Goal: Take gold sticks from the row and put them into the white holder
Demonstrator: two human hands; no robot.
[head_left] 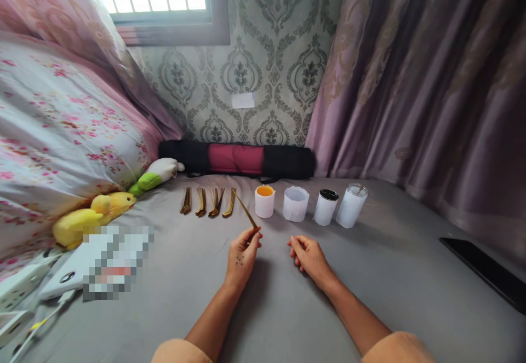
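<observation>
Between the thumb and fingers of my left hand (243,256) is a slim gold-coloured pointed tool (247,214), its thin end slanting up and to the left. Its exact kind cannot be made out. My right hand (309,254) rests to the right, fingers curled in, with nothing visible in it. Beyond the left hand, small groups of gold-coloured bent tools stand in a row, the leftmost group (186,201) and the rightmost group (229,204) among them. Past my hands are a white-wrapped cup with an orange inside (264,205), a wide whitish cup (295,209), and a white-wrapped can with a dark inside (326,212).
A white-wrapped glass jar (351,209) ends the row. Behind lies a long black and maroon bag (236,159). Plush toys (88,223), a white device (68,275) with a cable and a power strip (20,286) sit left. A black flat device (485,270) lies right on the grey sheet.
</observation>
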